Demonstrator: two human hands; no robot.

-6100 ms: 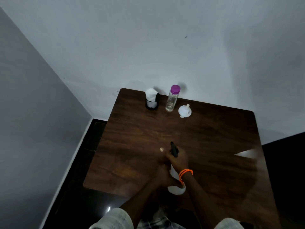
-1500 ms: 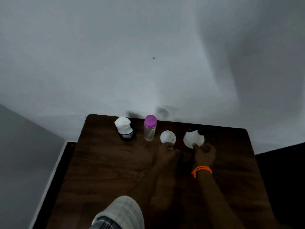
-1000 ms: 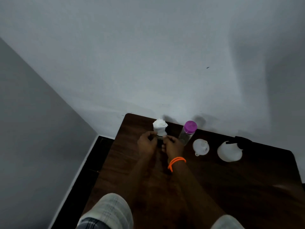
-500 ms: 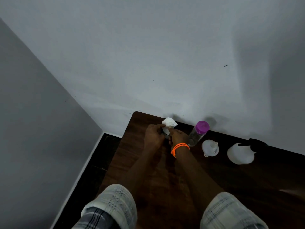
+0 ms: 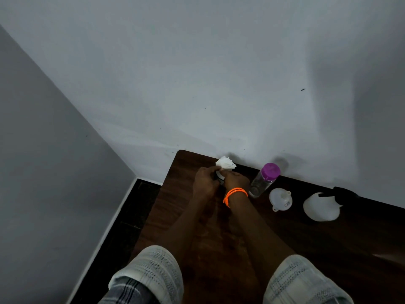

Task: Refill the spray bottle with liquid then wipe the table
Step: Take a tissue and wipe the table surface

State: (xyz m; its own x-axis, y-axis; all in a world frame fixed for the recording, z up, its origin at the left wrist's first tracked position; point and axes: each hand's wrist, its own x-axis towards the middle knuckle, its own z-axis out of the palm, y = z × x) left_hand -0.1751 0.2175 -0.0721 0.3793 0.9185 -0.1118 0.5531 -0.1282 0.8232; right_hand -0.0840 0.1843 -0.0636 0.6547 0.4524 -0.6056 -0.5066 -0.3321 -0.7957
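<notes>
On the dark wooden table (image 5: 219,249) a white tissue wad (image 5: 225,163) sticks up out of a small black holder at the far left corner. My left hand (image 5: 205,182) is wrapped around the holder, hiding most of it. My right hand (image 5: 235,182), with an orange wristband, pinches the tissue at its base. A clear refill bottle (image 5: 264,179) with a purple cap stands just right of my hands. Farther right lies a white funnel (image 5: 280,199), then the white spray bottle (image 5: 321,207) with its black trigger head (image 5: 341,193).
The table sits in a corner, with a white wall behind it and a grey wall to the left. Dark floor shows along the table's left edge. My sleeves fill the bottom of the view.
Both hands left the spray bottle and funnel at the right and went to the tissue holder at the far left. They now grip the holder and tissue.
</notes>
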